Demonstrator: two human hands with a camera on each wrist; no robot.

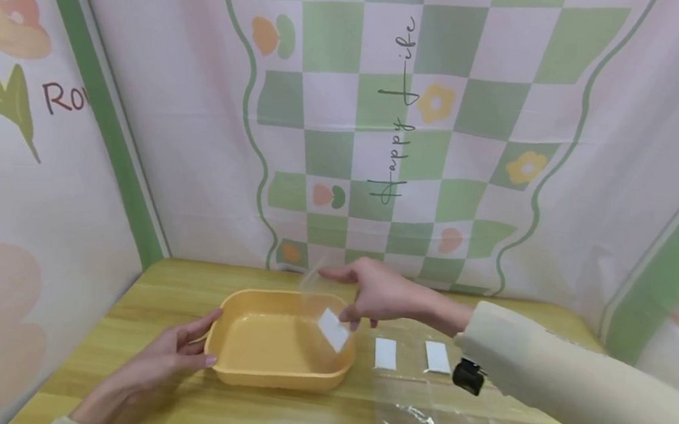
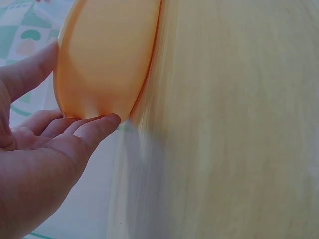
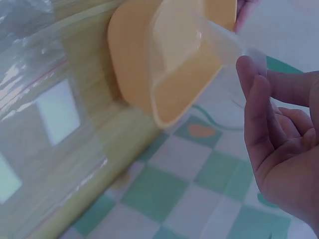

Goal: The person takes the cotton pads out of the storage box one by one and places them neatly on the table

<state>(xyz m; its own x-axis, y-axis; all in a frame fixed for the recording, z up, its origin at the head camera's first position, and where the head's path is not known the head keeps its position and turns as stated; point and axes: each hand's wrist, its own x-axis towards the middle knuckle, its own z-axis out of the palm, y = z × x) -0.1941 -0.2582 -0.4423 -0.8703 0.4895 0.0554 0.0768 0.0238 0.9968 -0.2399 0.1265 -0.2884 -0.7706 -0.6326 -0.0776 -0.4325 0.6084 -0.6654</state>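
Observation:
A yellow plastic basin (image 1: pixel 276 376) stands on the wooden table. My left hand (image 1: pixel 166 352) grips its left end, with thumb and fingers spread along the wall; in the left wrist view the fingers (image 2: pixel 99 130) press against the basin's outer side (image 2: pixel 107 55). Above the basin's right side, my right hand (image 1: pixel 383 293) pinches a clear plastic bag bearing a white label (image 1: pixel 333 331). The bag's see-through film (image 3: pixel 219 42) hangs from thumb and fingertips in the right wrist view, in front of the basin (image 3: pixel 132 55). No contents can be made out in the bag.
Several clear plastic bags with white labels (image 1: pixel 385 354) lie flat on the table (image 1: pixel 187 286) to the right of the basin. A patterned cloth (image 1: pixel 376 141) hangs behind the table's far edge. A black clip-like object (image 1: pixel 468 377) sits at the right sleeve.

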